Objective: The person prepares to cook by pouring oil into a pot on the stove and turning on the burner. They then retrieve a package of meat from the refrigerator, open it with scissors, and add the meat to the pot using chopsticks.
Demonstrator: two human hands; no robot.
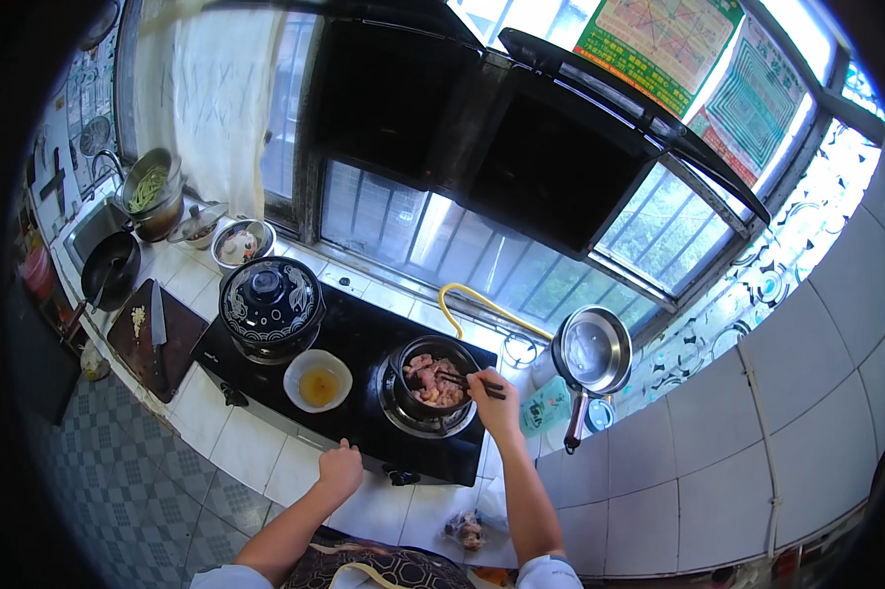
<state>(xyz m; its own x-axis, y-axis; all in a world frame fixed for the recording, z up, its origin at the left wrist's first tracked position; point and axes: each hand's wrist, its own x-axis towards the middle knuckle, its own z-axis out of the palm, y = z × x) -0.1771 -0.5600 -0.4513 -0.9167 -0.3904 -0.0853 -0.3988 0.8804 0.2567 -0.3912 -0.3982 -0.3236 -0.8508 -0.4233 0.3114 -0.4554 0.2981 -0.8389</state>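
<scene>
My right hand [497, 406] grips a pair of dark chopsticks [479, 384], whose tips are among pieces of raw-looking pinkish meat [435, 381]. The meat lies in a black pot [407, 401] on the right burner of a black gas stove [361, 316]. Closed into a loose fist, my left hand [341, 468] is at the stove's front edge, left of a control knob; whether it holds anything cannot be told. Between the burners stands a white bowl [295, 383] of yellowish liquid [318, 386]. A lidded black patterned pot [269, 305] sits on the left burner.
Left of the stove lies a cutting board [129, 353] with a knife [158, 316] and chopped pale bits. Beyond are a black wok [111, 269], a sink [92, 228] and green beans [148, 188]. At right are stacked metal pans [595, 350]. A range hood [553, 154] hangs above.
</scene>
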